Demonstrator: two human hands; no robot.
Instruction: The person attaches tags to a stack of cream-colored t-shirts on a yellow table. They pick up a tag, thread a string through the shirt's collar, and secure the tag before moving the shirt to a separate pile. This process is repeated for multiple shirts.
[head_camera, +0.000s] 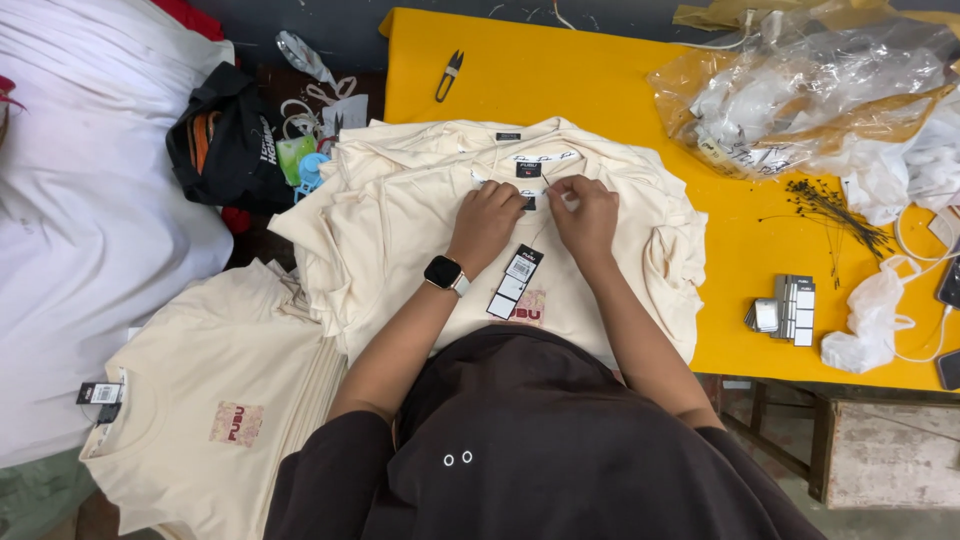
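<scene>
Yellow table: pinched fingers touch shirt collar.

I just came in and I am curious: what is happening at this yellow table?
A person works at the collar of the top cream T-shirt on a stack. The left hand and right hand meet at the neck label, pinching something small. Paper tags lie below the left wrist. More tags sit on the yellow table.

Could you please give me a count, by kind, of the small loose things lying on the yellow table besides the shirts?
Thread snips: 1
Stack of small tags: 1
Bundle of black tag strings: 1
Clear plastic bags heap: 1
Total: 4
Both hands, left hand and right hand, are at the neck label of the top cream shirt, with a hang tag dangling below.
</scene>
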